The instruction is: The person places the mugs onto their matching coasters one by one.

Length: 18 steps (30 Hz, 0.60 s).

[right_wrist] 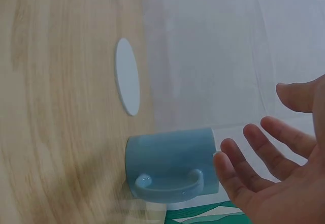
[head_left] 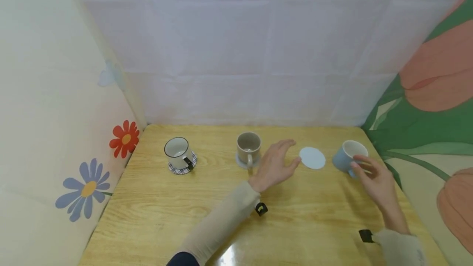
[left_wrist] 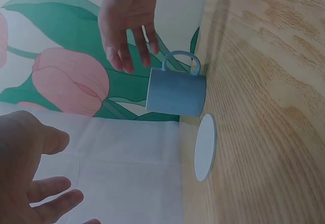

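Note:
A blue mug (head_left: 343,157) stands upright on the table at the right, its handle toward the person. My right hand (head_left: 377,182) hovers by the mug's rim with fingers spread; in the right wrist view the fingers (right_wrist: 277,148) hold nothing, and whether one touches the rim I cannot tell. Just left of the mug lies a bare round white coaster (head_left: 312,158). My left hand (head_left: 273,165) is in the air left of that coaster, thumb and fingers apart and holding nothing. Beside it, a beige-grey mug (head_left: 248,145) sits on a pale round coaster (head_left: 241,162), partly hidden behind the hand.
At the left, a white mug (head_left: 176,151) with a dark rim and dark handle rests on a checked coaster (head_left: 179,170). The wooden table (head_left: 148,216) meets a white cloth (head_left: 221,52) at the back. Flower-printed sheets (head_left: 425,134) flank both sides.

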{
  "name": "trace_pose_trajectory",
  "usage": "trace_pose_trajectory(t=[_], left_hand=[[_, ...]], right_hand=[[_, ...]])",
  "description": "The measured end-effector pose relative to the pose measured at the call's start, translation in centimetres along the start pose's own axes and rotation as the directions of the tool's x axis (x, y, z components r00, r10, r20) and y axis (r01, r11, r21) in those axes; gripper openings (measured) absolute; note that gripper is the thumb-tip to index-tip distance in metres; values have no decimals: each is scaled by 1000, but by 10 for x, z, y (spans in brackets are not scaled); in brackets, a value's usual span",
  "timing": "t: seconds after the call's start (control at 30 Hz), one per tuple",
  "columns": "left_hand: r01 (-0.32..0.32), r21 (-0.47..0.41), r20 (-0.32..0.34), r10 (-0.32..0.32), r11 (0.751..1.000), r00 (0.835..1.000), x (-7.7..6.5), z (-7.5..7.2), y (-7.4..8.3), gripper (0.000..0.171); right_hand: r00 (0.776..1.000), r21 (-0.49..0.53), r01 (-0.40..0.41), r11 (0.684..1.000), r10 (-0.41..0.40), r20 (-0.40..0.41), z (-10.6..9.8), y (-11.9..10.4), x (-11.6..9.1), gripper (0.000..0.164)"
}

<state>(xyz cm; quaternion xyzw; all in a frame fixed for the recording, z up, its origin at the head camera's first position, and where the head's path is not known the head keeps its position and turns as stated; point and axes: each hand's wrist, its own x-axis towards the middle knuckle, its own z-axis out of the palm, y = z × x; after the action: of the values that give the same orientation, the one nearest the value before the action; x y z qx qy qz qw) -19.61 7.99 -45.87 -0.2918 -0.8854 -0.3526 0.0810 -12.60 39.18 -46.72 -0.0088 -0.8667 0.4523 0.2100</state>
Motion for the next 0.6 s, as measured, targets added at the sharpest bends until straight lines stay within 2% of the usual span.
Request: trace_pose_trajectory(t=[0.4, 0.6], left_hand=[[27, -36, 17, -26, 999, 1000, 3, 7, -3, 56], [47, -45, 37, -45, 998, 998, 2, 12, -4, 56]], right_hand=[[998, -65, -13, 998, 9, -60, 2, 14, 0, 36], [994, -82, -57, 995, 49, -94, 0, 20, -3, 35]])
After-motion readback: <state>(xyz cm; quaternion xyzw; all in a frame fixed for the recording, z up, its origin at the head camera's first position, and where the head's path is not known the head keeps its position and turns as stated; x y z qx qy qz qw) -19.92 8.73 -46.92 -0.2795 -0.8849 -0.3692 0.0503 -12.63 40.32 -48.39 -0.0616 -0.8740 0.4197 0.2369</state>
